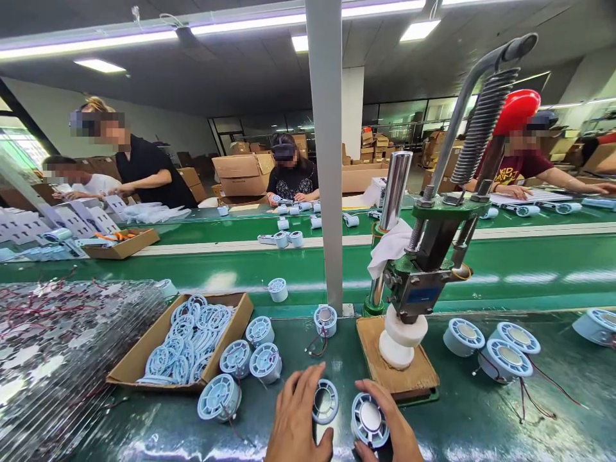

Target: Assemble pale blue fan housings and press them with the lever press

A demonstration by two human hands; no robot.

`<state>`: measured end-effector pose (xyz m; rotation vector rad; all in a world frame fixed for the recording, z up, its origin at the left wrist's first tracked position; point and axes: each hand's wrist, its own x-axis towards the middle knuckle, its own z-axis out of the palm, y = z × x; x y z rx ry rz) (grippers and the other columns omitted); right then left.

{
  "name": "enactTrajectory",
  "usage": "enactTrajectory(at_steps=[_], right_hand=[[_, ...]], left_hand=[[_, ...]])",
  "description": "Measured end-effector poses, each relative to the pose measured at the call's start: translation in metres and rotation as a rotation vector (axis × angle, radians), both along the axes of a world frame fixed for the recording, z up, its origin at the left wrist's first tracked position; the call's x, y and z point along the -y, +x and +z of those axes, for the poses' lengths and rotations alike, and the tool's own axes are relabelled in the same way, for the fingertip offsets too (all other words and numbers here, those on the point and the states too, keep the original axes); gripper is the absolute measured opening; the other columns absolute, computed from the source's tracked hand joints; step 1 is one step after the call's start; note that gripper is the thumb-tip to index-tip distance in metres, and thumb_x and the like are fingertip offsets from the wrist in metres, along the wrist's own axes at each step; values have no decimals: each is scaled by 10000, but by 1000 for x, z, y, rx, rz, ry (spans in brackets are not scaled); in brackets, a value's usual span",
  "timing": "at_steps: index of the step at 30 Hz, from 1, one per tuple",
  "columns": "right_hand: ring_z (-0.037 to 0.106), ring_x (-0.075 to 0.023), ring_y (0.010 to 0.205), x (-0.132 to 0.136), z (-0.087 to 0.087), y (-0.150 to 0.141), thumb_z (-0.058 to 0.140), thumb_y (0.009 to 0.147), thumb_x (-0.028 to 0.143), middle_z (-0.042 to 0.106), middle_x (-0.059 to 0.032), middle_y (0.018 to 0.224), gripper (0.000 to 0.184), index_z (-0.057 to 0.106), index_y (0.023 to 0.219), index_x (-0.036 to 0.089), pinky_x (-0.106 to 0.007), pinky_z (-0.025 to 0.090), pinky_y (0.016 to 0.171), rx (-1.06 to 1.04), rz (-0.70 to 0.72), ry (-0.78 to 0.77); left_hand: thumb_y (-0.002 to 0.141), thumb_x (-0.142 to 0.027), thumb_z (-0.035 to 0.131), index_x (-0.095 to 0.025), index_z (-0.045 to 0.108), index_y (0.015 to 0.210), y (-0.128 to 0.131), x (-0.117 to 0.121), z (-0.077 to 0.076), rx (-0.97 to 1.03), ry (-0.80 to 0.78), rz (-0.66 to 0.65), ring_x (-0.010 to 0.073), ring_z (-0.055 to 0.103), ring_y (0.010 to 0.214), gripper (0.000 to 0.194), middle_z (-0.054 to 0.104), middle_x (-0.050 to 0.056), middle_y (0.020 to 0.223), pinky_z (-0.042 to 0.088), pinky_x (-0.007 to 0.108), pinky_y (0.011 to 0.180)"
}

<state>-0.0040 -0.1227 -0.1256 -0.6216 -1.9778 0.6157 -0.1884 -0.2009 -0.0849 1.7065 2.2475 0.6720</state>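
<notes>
My left hand has its fingers curved around the edge of a light blue ring-shaped cover, which is tilted up on its side. The thumb is at the lower edge of the cover. Just to the right, my right hand grips a round light blue fan housing with a silver disc in its middle, index finger over the top and thumb below. Behind both hands another housing with red and black wires stands on the bench. The press's white round pad is above and right of my right hand.
A cardboard tray of loose blue rings is at left, with several fan housings beside it. Stacked clear trays with wires lie farther left. More housings sit right of the hand press. Co-workers sit across the green conveyor.
</notes>
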Motion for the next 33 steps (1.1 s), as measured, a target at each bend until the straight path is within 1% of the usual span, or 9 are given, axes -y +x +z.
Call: enactTrajectory(at_steps=[2, 4, 7, 9, 12, 15, 20, 29, 33], right_hand=[[581, -246, 1208, 3, -1, 0, 546, 795, 135, 583, -101, 1289, 632, 391, 1404, 197, -324, 507, 1015, 9, -27, -5], [589, -246, 1199, 5, -4, 1, 546, 795, 127, 563, -112, 1312, 659, 363, 1425, 190, -319, 520, 998, 8, -67, -22], [612, -245, 1165, 6, -8, 1, 556, 796, 134, 565, -121, 1305, 689, 329, 1445, 179, -316, 535, 976, 6, -103, -67], [618, -237, 1158, 5, -10, 1, 553, 795, 142, 589, -106, 1279, 698, 312, 1448, 190, -306, 538, 970, 5, -90, -101], [617, -211, 1164, 2, -13, 0, 528, 801, 178, 605, -84, 1274, 716, 260, 1464, 201, -276, 531, 973, -19, -7, -140], [576, -209, 1227, -2, -16, -2, 486, 804, 222, 566, -89, 1345, 739, 213, 1489, 181, -280, 503, 1015, -47, 49, -143], [541, -206, 1270, -2, -22, -3, 469, 772, 180, 525, -84, 1400, 820, 151, 1527, 171, -285, 486, 1038, -29, 33, -125], [560, -204, 1248, -1, -24, -6, 445, 784, 160, 516, -57, 1414, 824, 136, 1547, 212, -279, 513, 1000, -12, -58, -89], [534, -207, 1275, -1, -19, -4, 452, 824, 213, 484, -57, 1442, 795, 128, 1550, 197, -266, 506, 1006, 22, -64, -82]], left_hand=[[637, -150, 624, -338, 298, 1495, 4, -1, -4, -29, 60, 37, 352, 308, 1401, 937, 409, 25, 1530, 319, 576, 1111], [699, -174, 603, -326, 388, 1455, 7, -4, -2, -41, 91, 102, 340, 347, 1382, 800, 483, 21, 1479, 335, 570, 1097], [771, -246, 594, -258, 519, 1365, 9, -8, 12, 72, 68, 165, 313, 479, 1291, 598, 612, 62, 1341, 383, 530, 1082], [800, -288, 591, -234, 438, 1425, 11, -11, 22, 220, 60, 159, 272, 559, 1219, 646, 627, 79, 1317, 436, 466, 1061], [758, -246, 636, -303, 292, 1497, 19, -13, 26, 311, 97, -68, 227, 595, 1188, 817, 607, 33, 1357, 469, 374, 1045], [626, -104, 637, -358, 330, 1476, 32, -15, 18, 208, 201, -277, 239, 569, 1217, 938, 559, -10, 1417, 444, 368, 1070], [589, -55, 560, -317, 414, 1440, 48, -16, 16, 183, 223, -162, 244, 558, 1189, 902, 611, -1, 1345, 451, 376, 1045], [559, -84, 545, -237, 530, 1368, 64, -24, 45, 240, 111, -34, 267, 553, 1151, 823, 651, 40, 1279, 456, 416, 1016], [523, -59, 536, -264, 542, 1357, 59, -24, 40, 340, 122, -20, 261, 537, 1183, 860, 653, 17, 1277, 429, 409, 1051]])
